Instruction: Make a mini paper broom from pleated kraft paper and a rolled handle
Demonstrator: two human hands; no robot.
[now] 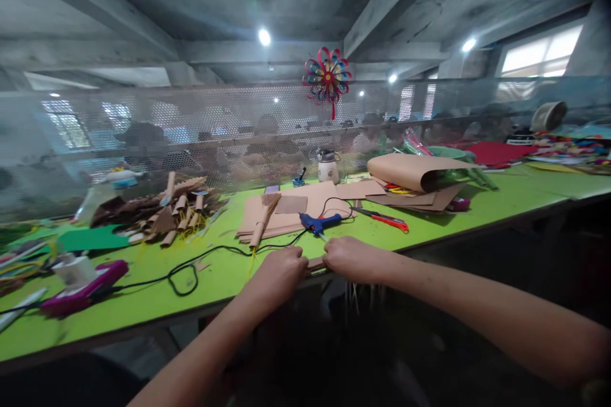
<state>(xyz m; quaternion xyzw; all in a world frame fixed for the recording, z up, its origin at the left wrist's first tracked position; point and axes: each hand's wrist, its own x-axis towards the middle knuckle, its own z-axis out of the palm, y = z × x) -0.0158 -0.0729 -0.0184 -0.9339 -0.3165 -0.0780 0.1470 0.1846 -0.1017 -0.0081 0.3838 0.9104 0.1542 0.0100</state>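
Note:
At the front edge of the green table, my left hand [285, 268] and my right hand [354, 258] are closed on a small strip of brown paper [316, 262]. Most of the strip is hidden by my fingers. Just beyond my hands lies a blue glue gun [321, 224], its nozzle side close to my right hand. Behind it, flat sheets of brown paper [315, 194] are stacked, with a rolled, pleated paper piece [263, 219] on their left side. A red-handled cutter [389, 222] rests to the right of the glue gun.
A magenta power strip [86, 289] with a black cord [184, 267] occupies the left side. Brown rolled paper pieces [184, 213] pile up behind it. A large curled brown sheet [405, 170] stands back right. A white jar [328, 168] is by the mesh screen [229, 127]; a paper flower [328, 76] hangs above.

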